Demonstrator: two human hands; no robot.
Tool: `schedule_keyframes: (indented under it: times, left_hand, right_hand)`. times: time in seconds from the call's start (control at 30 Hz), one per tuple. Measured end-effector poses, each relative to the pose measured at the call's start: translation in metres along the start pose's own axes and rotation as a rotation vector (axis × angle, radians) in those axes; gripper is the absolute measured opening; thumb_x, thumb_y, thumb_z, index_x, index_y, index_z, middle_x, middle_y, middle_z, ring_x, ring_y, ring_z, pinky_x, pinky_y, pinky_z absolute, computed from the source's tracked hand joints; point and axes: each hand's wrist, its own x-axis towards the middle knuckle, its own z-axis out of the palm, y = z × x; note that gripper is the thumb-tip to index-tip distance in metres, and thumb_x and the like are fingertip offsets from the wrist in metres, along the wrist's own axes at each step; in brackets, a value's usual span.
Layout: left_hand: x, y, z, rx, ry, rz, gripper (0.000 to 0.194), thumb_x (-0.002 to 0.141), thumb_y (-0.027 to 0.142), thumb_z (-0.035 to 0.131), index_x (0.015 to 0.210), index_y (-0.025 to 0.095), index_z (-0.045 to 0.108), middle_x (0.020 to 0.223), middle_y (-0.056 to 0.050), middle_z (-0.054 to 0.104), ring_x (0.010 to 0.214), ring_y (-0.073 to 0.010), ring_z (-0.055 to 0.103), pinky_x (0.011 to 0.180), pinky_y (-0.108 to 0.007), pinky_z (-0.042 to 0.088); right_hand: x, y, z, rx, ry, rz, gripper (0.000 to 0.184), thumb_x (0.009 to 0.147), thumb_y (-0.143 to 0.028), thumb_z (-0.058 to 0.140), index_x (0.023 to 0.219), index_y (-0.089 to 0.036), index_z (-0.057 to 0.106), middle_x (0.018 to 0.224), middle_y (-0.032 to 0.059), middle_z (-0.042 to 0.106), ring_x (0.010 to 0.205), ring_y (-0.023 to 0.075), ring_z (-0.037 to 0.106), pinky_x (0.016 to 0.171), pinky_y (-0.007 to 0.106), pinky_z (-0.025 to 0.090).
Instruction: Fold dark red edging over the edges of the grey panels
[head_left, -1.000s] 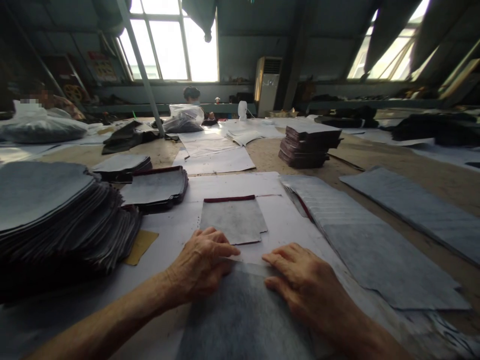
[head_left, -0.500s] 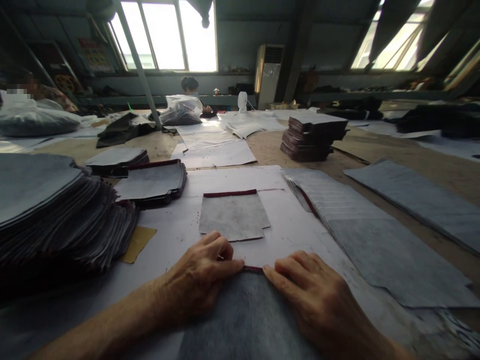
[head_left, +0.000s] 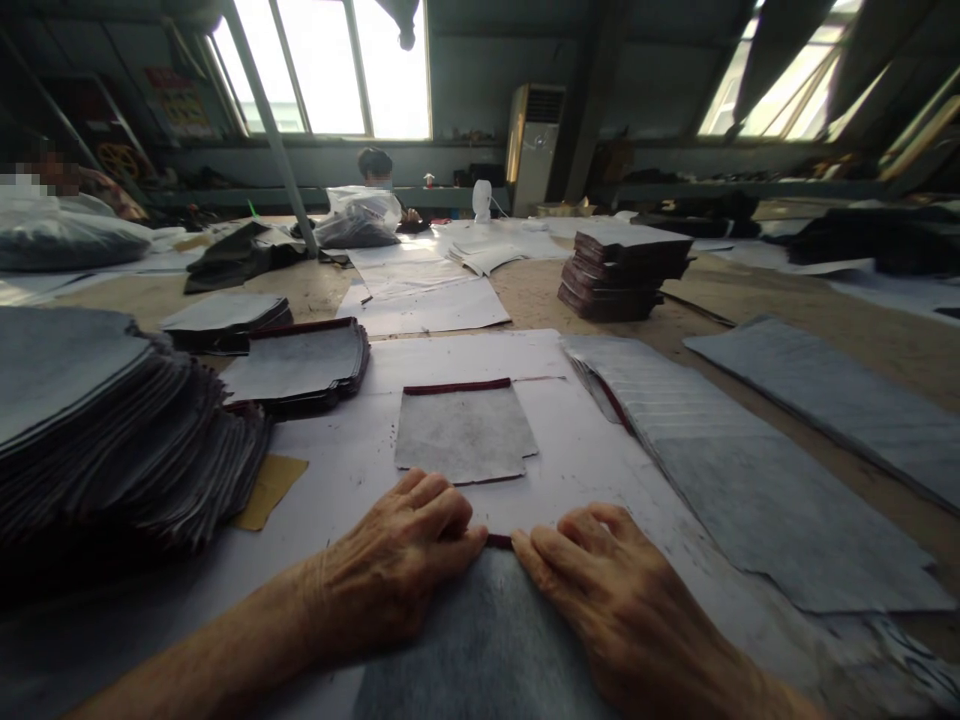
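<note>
A grey fabric panel [head_left: 487, 640] lies in front of me, its far edge folded into a narrow dark red strip. My left hand [head_left: 409, 560] is closed at the left part of that folded edge, thumb pressing on it. On the right part of the same edge, the fingers of my right hand [head_left: 600, 575] press down close together. A short stretch of the red fold shows between the hands. Just beyond them a smaller grey piece [head_left: 465, 430] with a dark red top edge rests flat on the white sheet [head_left: 345, 465].
Tall stacks of grey pieces [head_left: 150, 430] stand at the left, with a smaller stack [head_left: 300, 365] behind. Fanned grey panels [head_left: 750, 490] lie at the right. Farther back are a dark red stack [head_left: 622, 270], a plastic bag [head_left: 358, 217] and a person [head_left: 375, 165].
My right hand has shifted slightly left along the folded edge, and its fingers have drawn closer together. My left hand stays at nearly the same place on the fold.
</note>
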Motion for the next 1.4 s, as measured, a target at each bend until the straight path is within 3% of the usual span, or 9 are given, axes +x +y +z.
schedule_keyframes:
  times: [0.2,0.37,0.6,0.67,0.77,0.93,1.03,1.17,1.4]
  left_hand:
    - [-0.006,-0.009,-0.004,-0.067,0.143,-0.161,0.034,0.083,0.007,0.042,0.104,0.028,0.061,0.111,-0.005,0.044,0.098,-0.0208,0.043,0.083,-0.038,0.036]
    - [-0.01,-0.009,-0.019,-0.038,0.235,-0.163,0.036,0.085,0.009,0.042,0.114,0.028,0.053,0.103,-0.003,0.049,0.093,-0.0182,0.047,0.081,-0.036,0.035]
    - [0.012,0.026,-0.002,0.021,-0.032,-0.084,0.027,0.077,0.01,0.038,0.099,0.014,0.054,0.091,-0.007,0.054,0.083,-0.0206,0.046,0.079,-0.041,0.033]
    - [0.015,0.028,0.003,-0.005,-0.036,-0.089,0.022,0.077,0.008,0.037,0.091,0.013,0.053,0.087,-0.007,0.053,0.08,-0.0199,0.045,0.077,-0.039,0.034]
    - [0.015,0.025,0.005,0.009,-0.003,-0.082,0.023,0.082,0.008,0.034,0.093,0.014,0.053,0.086,-0.006,0.053,0.08,-0.0196,0.045,0.078,-0.04,0.033]
    - [0.012,0.024,0.006,0.077,0.077,-0.062,0.045,0.081,0.004,0.035,0.123,0.015,0.041,0.104,-0.009,0.051,0.091,-0.0211,0.045,0.082,-0.042,0.031]
    - [0.017,0.026,0.002,0.08,0.089,-0.081,0.053,0.078,0.004,0.036,0.129,0.016,0.035,0.108,-0.009,0.051,0.092,-0.0215,0.045,0.081,-0.043,0.032]
    - [0.034,0.031,-0.002,-0.08,0.093,-0.144,0.041,0.078,0.006,0.038,0.114,0.022,0.05,0.1,-0.005,0.054,0.084,-0.0195,0.047,0.073,-0.039,0.037]
    - [0.06,0.038,0.022,-0.27,0.035,-0.191,0.028,0.082,0.01,0.044,0.104,0.02,0.057,0.092,-0.005,0.054,0.084,-0.0194,0.046,0.075,-0.039,0.04]
  right_hand:
    - [0.001,-0.006,-0.001,-0.162,-0.111,-0.041,0.03,0.086,0.0,0.033,0.093,-0.01,0.061,0.093,0.0076,0.052,0.078,0.0198,0.045,0.087,0.045,0.034]
    - [0.0,-0.007,0.0,-0.152,-0.153,-0.023,0.025,0.085,-0.001,0.038,0.086,-0.011,0.061,0.092,0.0067,0.051,0.079,0.0202,0.044,0.088,0.046,0.033]
    - [0.0,-0.01,0.002,-0.126,-0.099,0.009,0.023,0.081,0.0,0.043,0.095,-0.01,0.059,0.089,0.0051,0.052,0.078,0.0195,0.045,0.091,0.046,0.032]
    - [-0.002,-0.01,0.001,-0.114,-0.058,0.009,0.024,0.082,0.0,0.041,0.093,-0.01,0.06,0.089,0.0049,0.053,0.079,0.0193,0.046,0.093,0.046,0.031]
    - [-0.009,-0.009,-0.004,-0.108,0.138,-0.002,0.03,0.089,-0.001,0.032,0.099,-0.007,0.059,0.096,0.0076,0.055,0.088,0.0207,0.048,0.095,0.046,0.029]
    - [-0.033,-0.007,-0.019,-0.122,0.374,0.138,0.029,0.086,0.0,0.038,0.103,-0.009,0.059,0.097,0.0092,0.057,0.089,0.0218,0.051,0.08,0.04,0.038]
    - [-0.045,-0.008,-0.021,-0.132,0.373,0.165,0.031,0.082,0.002,0.038,0.098,-0.009,0.061,0.092,0.009,0.058,0.084,0.0211,0.052,0.077,0.038,0.038]
    - [-0.052,-0.01,-0.016,-0.108,0.321,0.207,0.033,0.082,0.001,0.035,0.098,-0.009,0.061,0.087,0.0091,0.057,0.081,0.0206,0.051,0.076,0.039,0.037]
    - [-0.054,-0.012,-0.011,-0.046,0.293,0.239,0.036,0.083,-0.001,0.03,0.102,-0.007,0.06,0.087,0.0098,0.055,0.079,0.0205,0.048,0.074,0.037,0.035]
